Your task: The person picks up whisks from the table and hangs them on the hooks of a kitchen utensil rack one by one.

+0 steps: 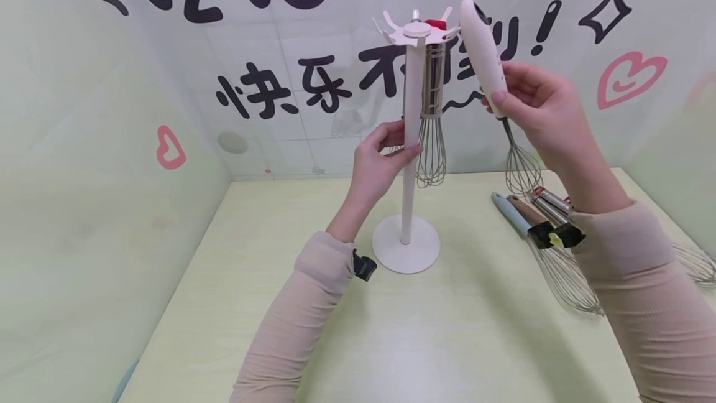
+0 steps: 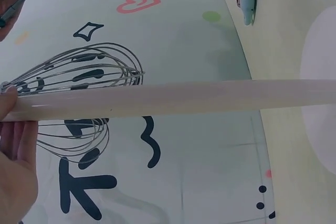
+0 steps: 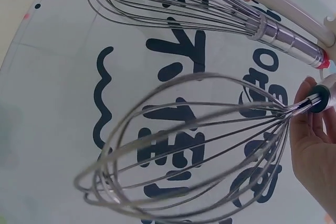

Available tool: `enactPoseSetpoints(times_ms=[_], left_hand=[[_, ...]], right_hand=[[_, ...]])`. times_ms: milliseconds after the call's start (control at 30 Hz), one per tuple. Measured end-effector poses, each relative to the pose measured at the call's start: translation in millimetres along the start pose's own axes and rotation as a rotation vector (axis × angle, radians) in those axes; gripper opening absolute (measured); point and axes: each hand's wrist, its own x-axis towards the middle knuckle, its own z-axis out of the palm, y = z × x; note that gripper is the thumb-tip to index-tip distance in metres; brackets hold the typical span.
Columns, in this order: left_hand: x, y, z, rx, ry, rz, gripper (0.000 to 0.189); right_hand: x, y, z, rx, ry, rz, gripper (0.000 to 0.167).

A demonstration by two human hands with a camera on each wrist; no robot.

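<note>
Progress looks partial, judging from how things lie. Already hanging from the slender white rack with a round disc base and curved prongs (image 1: 413,123) is a whisk with a polished silver handle and red end (image 1: 433,86); wires showing on the pole's other side seem to belong to a second. A whisk with a smooth, glossy white bulging handle (image 1: 485,58) is up in the air, not yet on a prong, its top just beside the rack's right side; whether it touches I cannot tell. Left to deal with, it seems, are those lying towards the tabletop's (image 1: 464,341) far right corner: a whisk with a matte pale-blue handle (image 1: 511,212), a brown-handled one (image 1: 523,209) alongside, and silver handling with red ends (image 1: 550,206), partly hidden.

The right hand (image 1: 545,107) has its thumb and fingers closed on the white handle's lower end. The left hand's (image 1: 380,157) fingers and thumb are wrapped about the pole, which stands upright near the middle of the tabletop's far edge.

Thin, shiny wire loops form rounded, teardrop cages; the pole is a plain, satiny tube. The tabletop is pale yellowish with a faint grain.
</note>
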Motion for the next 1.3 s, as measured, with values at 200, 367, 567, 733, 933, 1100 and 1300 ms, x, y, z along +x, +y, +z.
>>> enactPoseSetpoints(times_ms=[200, 367, 567, 733, 933, 1100, 1300], left_hand=[[1.7, -5.0, -2.5, -0.007, -0.029, 0.014, 0.04], [2.8, -6.9, -2.8, -0.012, -0.042, 0.023, 0.04], [2.7, -8.0, -2.6, -0.014, -0.036, 0.016, 0.038], [2.1, -8.0, -2.8, -0.02, -0.042, 0.023, 0.038], [2.2, -8.6, -3.8, -0.006, -0.045, 0.02, 0.038], [2.1, -8.1, -4.3, 0.001, -0.042, 0.018, 0.038], [2.3, -7.3, -4.3, -0.002, -0.044, 0.021, 0.038]], right_hand=[[0.2, 2, 1, -0.01, -0.01, 0.005, 0.035], [1.2, 4, 3, 0.01, -0.036, -0.008, 0.035], [1.0, 5, 6, -0.048, -0.048, 0.011, 0.033], [0.6, 10, 9, -0.052, -0.063, 0.013, 0.033], [1.3, 15, 13, -0.067, -0.091, 0.015, 0.037], [0.9, 19, 18, -0.051, -0.104, 0.04, 0.044], [0.2, 22, 20, -0.126, -0.104, 0.032, 0.042]])
